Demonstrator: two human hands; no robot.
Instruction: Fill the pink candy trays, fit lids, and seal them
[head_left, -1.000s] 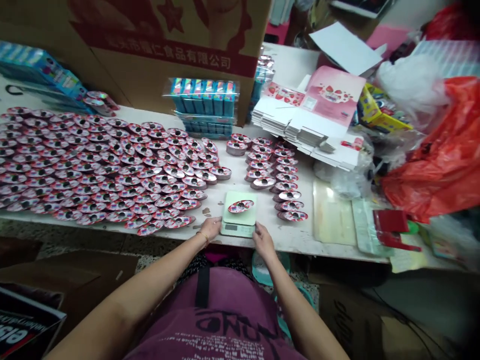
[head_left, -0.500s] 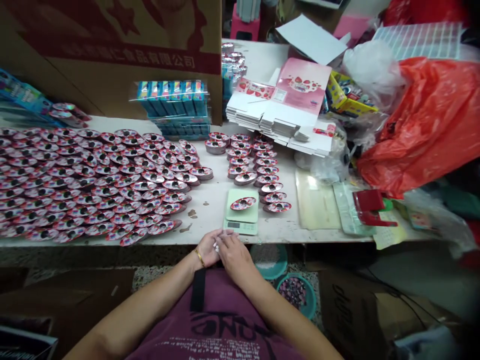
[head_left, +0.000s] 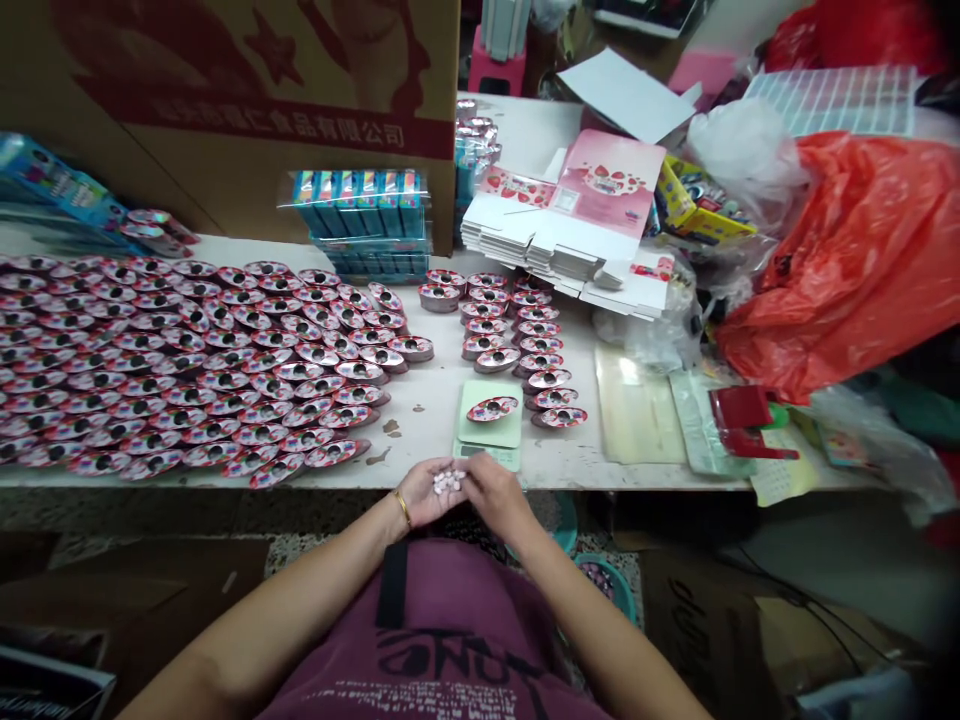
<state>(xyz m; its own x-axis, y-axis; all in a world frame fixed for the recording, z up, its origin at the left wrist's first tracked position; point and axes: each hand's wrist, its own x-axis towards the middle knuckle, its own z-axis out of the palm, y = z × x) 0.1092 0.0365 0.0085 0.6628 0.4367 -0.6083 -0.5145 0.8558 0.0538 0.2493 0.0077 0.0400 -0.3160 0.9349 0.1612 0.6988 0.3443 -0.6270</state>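
Note:
My left hand [head_left: 424, 494] is turned palm up and cupped, with several small white candies [head_left: 448, 481] lying in it. Beside it my right hand [head_left: 497, 492] has its fingers curled together at the edge of that palm; whatever they pinch is hidden. Just beyond both hands a pale green kitchen scale [head_left: 490, 443] stands at the table's front edge. One oval, red-and-pink printed package [head_left: 492, 409] with a dark round centre lies on the scale, and my right fingers partly cover the scale's display.
Rows of similar oval packages [head_left: 217, 380] fill the left of the table [head_left: 420, 440]. Folded pink cartons [head_left: 600, 190], blue boxes [head_left: 364, 205] and a red plastic bag [head_left: 847, 260] lie around. A turquoise basin [head_left: 621, 590] is below the table.
My right hand has slid right, off the left palm, uncovering the white candies. My left hand has opened out flatter. The view has shifted slightly.

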